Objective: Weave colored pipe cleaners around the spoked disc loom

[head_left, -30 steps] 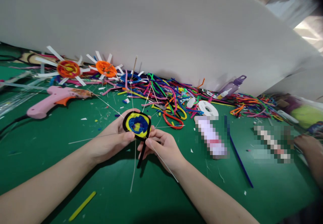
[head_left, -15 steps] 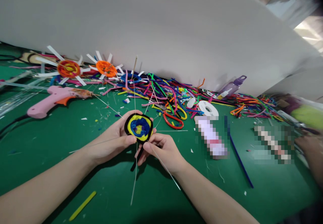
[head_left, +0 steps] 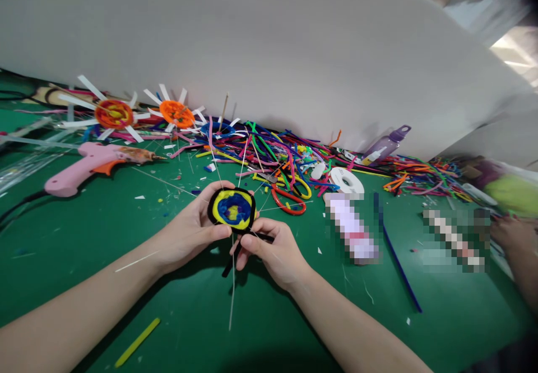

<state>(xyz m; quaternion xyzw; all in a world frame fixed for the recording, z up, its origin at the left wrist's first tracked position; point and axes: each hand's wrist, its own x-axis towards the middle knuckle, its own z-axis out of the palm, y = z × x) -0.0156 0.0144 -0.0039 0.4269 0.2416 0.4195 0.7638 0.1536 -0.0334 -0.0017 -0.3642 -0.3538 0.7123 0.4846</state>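
Note:
My left hand (head_left: pixel 202 219) grips the left rim of a small woven disc (head_left: pixel 231 211), thumb in front and fingers behind. The disc has a yellow and blue middle with a black outer ring, and thin pale spokes stick out all round it. My right hand (head_left: pixel 269 250) is closed at the disc's lower right, pinching a black pipe cleaner (head_left: pixel 265 238) between thumb and fingers. Another black length (head_left: pixel 227 266) hangs below the disc by the right fingertips. The backs of both hands' fingers are partly hidden.
A pink glue gun (head_left: pixel 84 168) lies at left. Behind are orange discs with white strips (head_left: pixel 176 114), heaped pipe cleaners (head_left: pixel 269 149), scissors (head_left: pixel 290 202) and a tape roll (head_left: pixel 347 181). A yellow piece (head_left: pixel 138 342) lies in front. Another person's hand (head_left: pixel 508 233) is at far right.
The disc has turned slightly and its spokes have shifted. A black pipe cleaner end now shows across the right thumb, pointing right. My hands stay nearly in place.

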